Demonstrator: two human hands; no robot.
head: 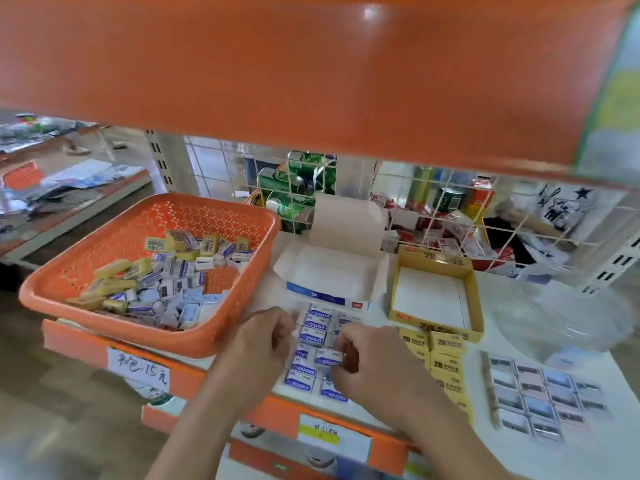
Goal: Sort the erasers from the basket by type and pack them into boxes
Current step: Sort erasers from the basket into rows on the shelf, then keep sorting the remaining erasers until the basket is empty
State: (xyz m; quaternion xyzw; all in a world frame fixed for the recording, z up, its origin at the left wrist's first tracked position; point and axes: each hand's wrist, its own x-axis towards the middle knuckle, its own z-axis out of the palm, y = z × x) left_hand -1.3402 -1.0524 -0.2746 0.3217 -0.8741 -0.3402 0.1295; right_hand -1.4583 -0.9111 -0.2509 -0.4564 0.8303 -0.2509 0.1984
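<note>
An orange basket (104,237) at the left holds several mixed erasers, yellow ones and blue-white ones. In front of an open white and blue box (325,271), several blue-white erasers (313,329) lie in rows on the shelf. My right hand (367,365) pinches one blue-white eraser (327,358) above those rows. My left hand (263,337) hovers at the rows' left edge with curled fingers; what it holds is hidden. Yellow 2B erasers (445,351) are stacked in front of an open yellow box (474,306).
A flat group of grey picture erasers (543,393) lies at the right. A clear plastic bowl (568,320) sits behind them. A wire grid (415,209) with cans and cartons closes the back. An orange shelf (311,71) hangs overhead.
</note>
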